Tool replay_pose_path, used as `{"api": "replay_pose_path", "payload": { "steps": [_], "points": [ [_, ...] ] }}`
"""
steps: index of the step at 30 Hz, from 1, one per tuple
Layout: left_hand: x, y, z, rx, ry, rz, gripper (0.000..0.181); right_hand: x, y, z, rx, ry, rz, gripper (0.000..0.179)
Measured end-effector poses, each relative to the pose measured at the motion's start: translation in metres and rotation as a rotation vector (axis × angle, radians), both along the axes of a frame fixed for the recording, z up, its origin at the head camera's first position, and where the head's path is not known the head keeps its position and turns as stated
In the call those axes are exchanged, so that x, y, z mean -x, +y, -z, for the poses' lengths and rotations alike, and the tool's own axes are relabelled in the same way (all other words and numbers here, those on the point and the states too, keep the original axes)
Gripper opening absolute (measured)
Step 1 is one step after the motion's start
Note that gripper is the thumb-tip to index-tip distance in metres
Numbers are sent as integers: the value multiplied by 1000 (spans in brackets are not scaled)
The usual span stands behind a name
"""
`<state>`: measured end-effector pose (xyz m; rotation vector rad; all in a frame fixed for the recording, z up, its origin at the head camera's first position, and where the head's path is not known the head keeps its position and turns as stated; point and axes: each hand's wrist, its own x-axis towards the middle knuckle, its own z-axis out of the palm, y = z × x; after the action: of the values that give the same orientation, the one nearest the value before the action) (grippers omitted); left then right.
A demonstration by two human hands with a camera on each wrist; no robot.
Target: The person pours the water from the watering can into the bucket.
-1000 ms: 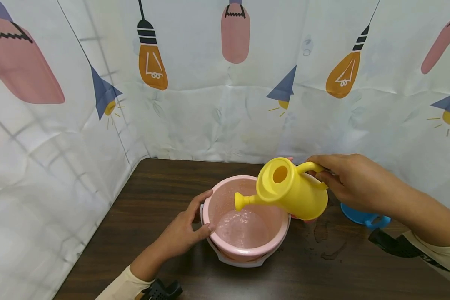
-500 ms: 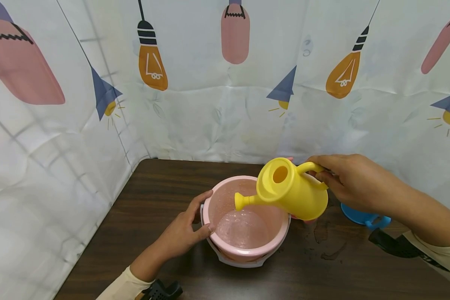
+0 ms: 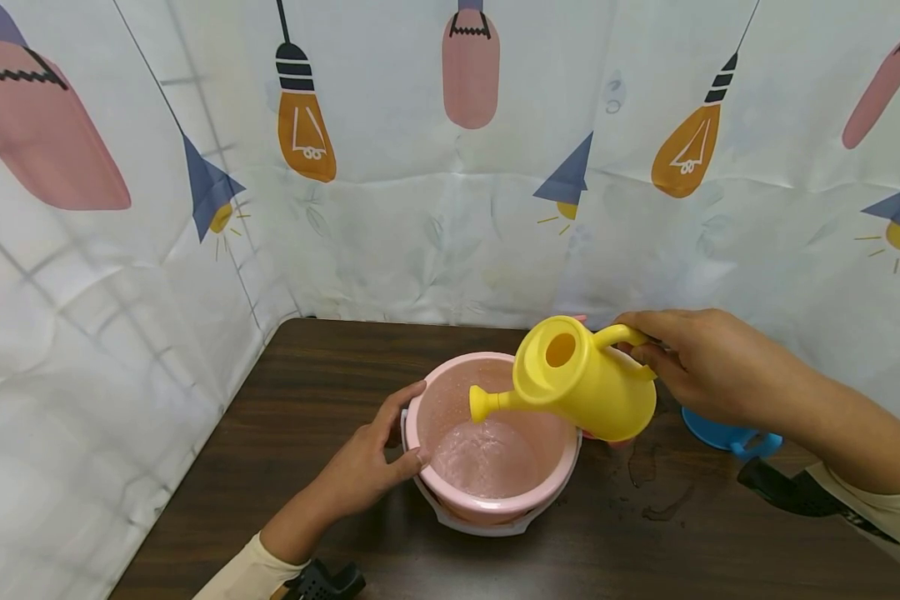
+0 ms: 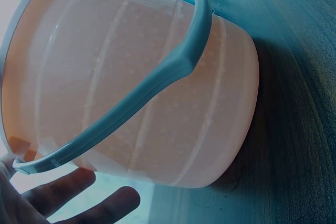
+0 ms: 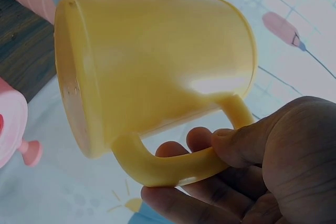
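Note:
My right hand (image 3: 708, 362) grips the handle of a yellow toy watering can (image 3: 607, 400), fingers and thumb wrapped round it in the right wrist view. The can (image 5: 163, 56) is tilted left, its spout (image 3: 487, 404) over the open mouth of a pink bucket (image 3: 498, 503). Rippling water (image 3: 483, 458) lies in the bucket's bottom. My left hand (image 3: 363, 467) rests on the bucket's left rim with thumb and forefinger spread along it. In the left wrist view, two other fingers (image 4: 107, 208) extend straight beside the bucket wall. The bucket's grey handle (image 4: 142, 95) hangs lowered.
A blue cup-like thing (image 3: 720, 432) with a handle stands right of the bucket, partly behind my right arm. A pink item (image 5: 10, 119) with a small knob is mostly hidden behind the can. Wet patches (image 3: 667, 508) mark the dark wooden table (image 3: 330, 367). Printed cloth hangs behind.
Both hands, the watering can and the bucket keep their places. The water in the bucket looked calmer half a second ago and ripples more strongly now.

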<state>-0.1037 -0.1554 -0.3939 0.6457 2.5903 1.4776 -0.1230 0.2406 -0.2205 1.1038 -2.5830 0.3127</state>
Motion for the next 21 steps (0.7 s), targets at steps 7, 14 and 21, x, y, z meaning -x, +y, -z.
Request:
{"api": "replay_pose_path", "payload": {
  "steps": [7,14,21],
  "points": [
    [0,0,0,-5,0,1,77,0,0,0,3,-2,3,35],
    [0,0,0,-1,-4,-3,77,0,0,0,-1,-3,8,35],
    [0,0,0,0,-1,-1,77,0,0,0,-6,0,10,36]
  ]
}}
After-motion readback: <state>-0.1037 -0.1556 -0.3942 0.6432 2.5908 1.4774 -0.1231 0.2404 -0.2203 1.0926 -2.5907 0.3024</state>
